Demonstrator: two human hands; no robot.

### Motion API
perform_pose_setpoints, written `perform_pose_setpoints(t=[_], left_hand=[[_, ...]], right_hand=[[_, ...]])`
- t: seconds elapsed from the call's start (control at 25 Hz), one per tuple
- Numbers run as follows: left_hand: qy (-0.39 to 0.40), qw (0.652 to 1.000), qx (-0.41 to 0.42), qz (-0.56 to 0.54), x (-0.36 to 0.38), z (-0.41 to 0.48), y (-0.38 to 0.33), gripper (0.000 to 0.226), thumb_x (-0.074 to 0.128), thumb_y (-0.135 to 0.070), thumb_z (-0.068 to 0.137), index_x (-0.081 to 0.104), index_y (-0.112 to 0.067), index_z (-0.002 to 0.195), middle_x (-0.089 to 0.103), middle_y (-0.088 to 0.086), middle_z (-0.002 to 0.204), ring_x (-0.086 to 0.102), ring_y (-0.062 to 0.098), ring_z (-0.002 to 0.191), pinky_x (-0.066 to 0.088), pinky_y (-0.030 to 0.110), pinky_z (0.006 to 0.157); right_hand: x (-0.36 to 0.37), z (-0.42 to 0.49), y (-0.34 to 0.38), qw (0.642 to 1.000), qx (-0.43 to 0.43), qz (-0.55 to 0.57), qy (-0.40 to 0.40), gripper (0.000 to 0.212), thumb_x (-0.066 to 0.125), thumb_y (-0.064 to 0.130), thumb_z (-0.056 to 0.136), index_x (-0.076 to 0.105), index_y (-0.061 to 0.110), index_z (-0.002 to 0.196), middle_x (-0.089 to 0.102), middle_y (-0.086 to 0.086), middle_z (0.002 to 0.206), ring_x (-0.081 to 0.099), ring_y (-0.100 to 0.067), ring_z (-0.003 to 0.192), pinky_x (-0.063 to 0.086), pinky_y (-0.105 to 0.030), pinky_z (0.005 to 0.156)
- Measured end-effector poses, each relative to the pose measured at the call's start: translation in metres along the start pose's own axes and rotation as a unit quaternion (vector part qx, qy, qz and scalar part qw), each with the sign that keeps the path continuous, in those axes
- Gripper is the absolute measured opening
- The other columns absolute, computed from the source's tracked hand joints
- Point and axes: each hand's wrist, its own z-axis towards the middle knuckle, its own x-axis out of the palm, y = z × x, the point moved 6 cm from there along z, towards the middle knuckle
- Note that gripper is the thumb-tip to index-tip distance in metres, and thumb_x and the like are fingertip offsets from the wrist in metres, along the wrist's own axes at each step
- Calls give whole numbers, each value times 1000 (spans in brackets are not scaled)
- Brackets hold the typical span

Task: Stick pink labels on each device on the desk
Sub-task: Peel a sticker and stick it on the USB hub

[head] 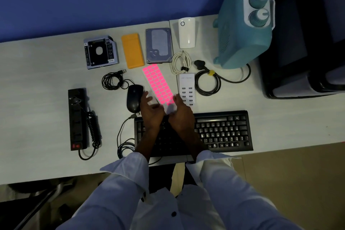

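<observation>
Both your hands are at the near end of the pink label sheet (158, 85). It lies flat on the desk (37, 80) between the black mouse (134, 98) and the white USB charger (186, 87), slanting from the hard drive (158, 45) down toward the keyboard (224, 130). Left hand (150, 110): fingers spread and fairly straight over the sheet's bare white corner, holding nothing. Right hand (180, 113): fingertips down at the sheet's near right edge by the last pink rows. With the blur and dim light, I cannot tell if it already pinches a label or only touches the backing. The step looks like peeling one label, early in the task, since no pink shows on any device. To do it well, press your left fingers flat on the bare backing so the sheet can't slide or lift. Catch one label corner with your right thumbnail and forefinger, then peel low and slow so it doesn't curl on itself or drag a neighbour. Carry it by the edge, adhesive off your skin. The nearest targets are the mouse and the charger. Pick a flat face, clear of the charger's ports and the mouse's button seam, and rub the label down once.
</observation>
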Motion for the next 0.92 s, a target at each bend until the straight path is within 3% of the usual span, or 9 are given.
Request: perform_pose_setpoints(t=[0.12, 0.24, 0.36, 0.6, 0.76, 0.92], left_hand=[[4, 999, -34, 7, -1, 2, 12, 46, 68, -4, 80, 56, -12, 123, 70, 4, 97, 69, 20, 91, 57, 41, 85], [56, 995, -22, 75, 5, 3, 16, 17, 69, -14, 83, 71, -5, 97, 74, 10, 93, 71, 27, 89, 57, 36, 82], [86, 994, -52, 31, 7, 4, 19, 15, 66, -19, 85, 74, -10, 94, 75, 9, 87, 70, 25, 79, 57, 37, 76], [125, 990, -66, -18, 3, 1, 14, 17, 57, 3, 85, 70, -9, 86, 69, 5, 79, 64, 20, 78, 52, 29, 71], [133, 988, -65, -42, -4, 0, 15, 25, 58, 8, 83, 70, -2, 102, 73, 16, 94, 69, 28, 88, 56, 36, 80], [131, 984, -82, -85, -9, -1, 13, 30, 55, 7, 83, 71, -6, 105, 72, 21, 99, 70, 30, 89, 58, 30, 74]], right_hand=[[2, 0, -2, 1000, -5, 25, -17, 70, 64, 20, 82, 40, 20, 148, 65, -9, 132, 63, -31, 117, 53, -45, 97], [1, -1, -3, 998, -6, 43, -35, 61, 67, 19, 84, 48, 21, 141, 66, -6, 129, 62, -25, 117, 51, -40, 99], [-2, -2, 1, 996, -37, 54, -59, 46, 69, 18, 84, 60, 20, 128, 70, -1, 120, 66, -18, 108, 53, -34, 93], [1, 3, 2, 993, -58, 75, -71, 26, 68, 20, 81, 70, 15, 107, 73, -2, 106, 67, -19, 98, 55, -38, 87], [8, 4, 2, 991, -48, 113, -61, 21, 78, 24, 79, 74, 17, 99, 74, 0, 100, 68, -14, 90, 55, -31, 80], [14, 4, 2, 986, -63, 140, -64, 19, 79, 25, 79, 75, 18, 96, 75, 2, 100, 70, -12, 91, 56, -30, 83]])
